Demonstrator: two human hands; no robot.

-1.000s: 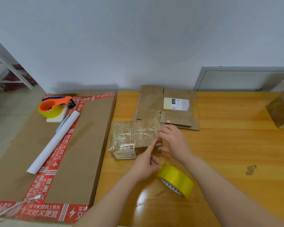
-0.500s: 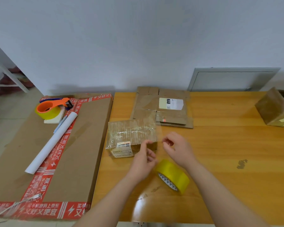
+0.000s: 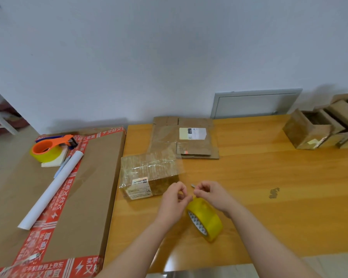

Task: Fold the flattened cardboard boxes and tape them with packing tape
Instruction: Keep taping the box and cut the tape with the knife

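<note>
Just above the yellow tape roll (image 3: 206,222), near the worktop's (image 3: 269,169) front edge, I see the left hand (image 3: 174,199) and right hand (image 3: 211,194) with fingers curled and tips almost meeting. Whether they pinch tape I cannot tell. The taped box (image 3: 149,175) sits just far-left of them, its label unreadable. Flattened boxes (image 3: 185,137) lie farther back. Bare wood runs right. Left, a big carton (image 3: 100,177) has red tape (image 3: 62,195) reading 又好又便宜. The folded boxes (image 3: 313,131) far right are cut off.
</note>
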